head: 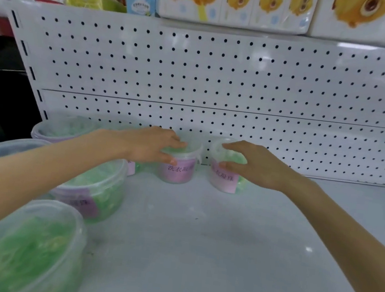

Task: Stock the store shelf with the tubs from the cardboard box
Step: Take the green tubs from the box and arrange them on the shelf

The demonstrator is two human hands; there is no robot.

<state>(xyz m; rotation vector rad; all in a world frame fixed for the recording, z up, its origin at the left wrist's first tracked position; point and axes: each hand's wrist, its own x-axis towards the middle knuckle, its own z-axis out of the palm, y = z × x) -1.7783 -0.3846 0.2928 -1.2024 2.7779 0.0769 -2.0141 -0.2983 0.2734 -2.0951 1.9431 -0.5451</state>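
Two small clear tubs with pink labels and green contents stand at the back of the white shelf [211,240], against the pegboard. My left hand [148,145] grips the left tub [178,171] from above, fingers over its lid and thumb on its front. The right tub [222,181] is held the same way by my right hand [254,165]. Several larger tubs of the same kind stand along the shelf's left side, one [93,192] under my left forearm and one [20,253] nearest me. The cardboard box is out of view.
A white pegboard back panel [218,81] rises behind the tubs. An upper shelf holds white packs with yellow cartoon prints [235,3] and small cartons [140,2]. Another large tub [62,127] stands at the back left corner.
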